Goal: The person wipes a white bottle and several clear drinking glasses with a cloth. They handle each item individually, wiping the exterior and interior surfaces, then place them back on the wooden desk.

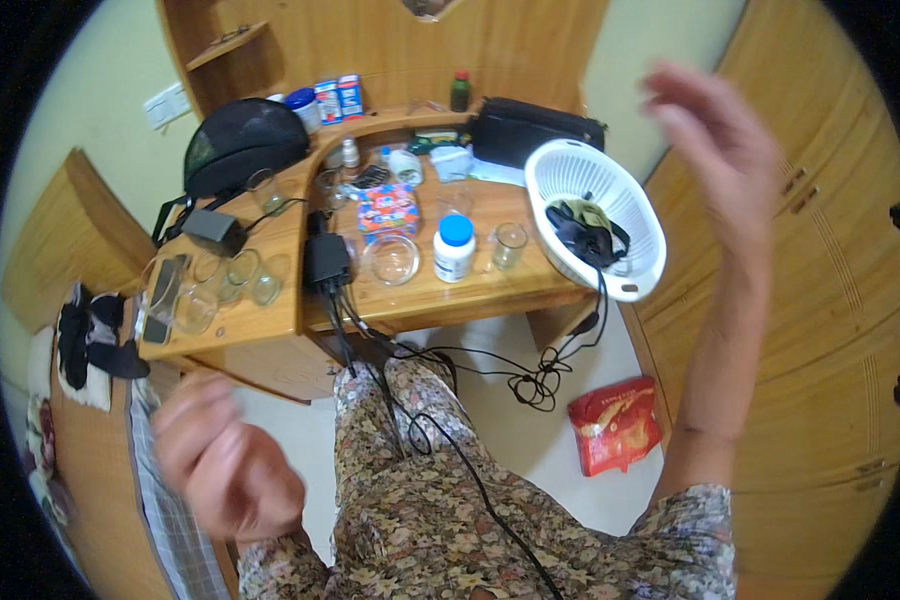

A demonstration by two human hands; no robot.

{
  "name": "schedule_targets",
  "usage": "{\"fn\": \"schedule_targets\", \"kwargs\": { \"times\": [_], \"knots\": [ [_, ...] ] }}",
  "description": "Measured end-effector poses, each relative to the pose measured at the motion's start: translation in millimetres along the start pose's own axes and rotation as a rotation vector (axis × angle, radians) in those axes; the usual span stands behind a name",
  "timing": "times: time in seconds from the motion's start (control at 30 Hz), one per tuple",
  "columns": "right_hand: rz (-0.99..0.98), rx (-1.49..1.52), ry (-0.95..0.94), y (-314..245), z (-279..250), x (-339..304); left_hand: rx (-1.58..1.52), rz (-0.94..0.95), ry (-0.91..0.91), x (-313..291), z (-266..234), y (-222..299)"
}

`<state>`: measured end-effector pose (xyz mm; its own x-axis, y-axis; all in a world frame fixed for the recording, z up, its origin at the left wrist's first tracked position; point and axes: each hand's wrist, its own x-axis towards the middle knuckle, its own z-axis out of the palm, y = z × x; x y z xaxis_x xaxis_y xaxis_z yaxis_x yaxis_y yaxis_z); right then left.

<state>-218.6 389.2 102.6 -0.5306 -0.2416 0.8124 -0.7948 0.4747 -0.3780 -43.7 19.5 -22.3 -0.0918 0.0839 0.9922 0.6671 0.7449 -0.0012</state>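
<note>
My left hand [227, 462] is raised in front of the desk's left side, blurred, its fingers curled in with nothing showing in them. Up at the right, my right hand [718, 140] is held in the air beyond the white plastic basket [650, 225], fingers and thumb apart and holding nothing. A dark strapped device [585, 235] with a cable lies in the basket. On the desk [420, 310] stand a white bottle with a blue cap [454, 255], a glass jar [508, 248] and a round glass dish [392, 260]. Neither hand touches any of these.
Several drinking glasses [242, 268] and a phone [165, 300] crowd the left wing. A black box [327, 262] sends cables [535, 385] over the floor. Behind are a colourful packet [388, 212] and a black bag [530, 130]. A red bag [615, 425] lies by the wardrobe [800, 330].
</note>
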Motion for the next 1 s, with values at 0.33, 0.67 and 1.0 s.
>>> {"fn": "schedule_targets", "kwargs": {
  "times": [0.33, 0.67, 1.0],
  "knots": [
    [0.772, -0.754, -0.791, 214.6, 57.4, -74.0, -0.304, -0.836, -0.482, -84.5, 94.0, -2.4],
    [0.762, -0.756, -0.759, 287.0, 56.5, -96.4, -0.366, -0.809, -0.547, -91.8, 196.7, -28.2],
    [0.691, -0.106, 0.208, 275.6, -11.3, -74.6, -0.245, -0.887, -0.515, -109.0, 249.2, -37.0]
  ]
}}
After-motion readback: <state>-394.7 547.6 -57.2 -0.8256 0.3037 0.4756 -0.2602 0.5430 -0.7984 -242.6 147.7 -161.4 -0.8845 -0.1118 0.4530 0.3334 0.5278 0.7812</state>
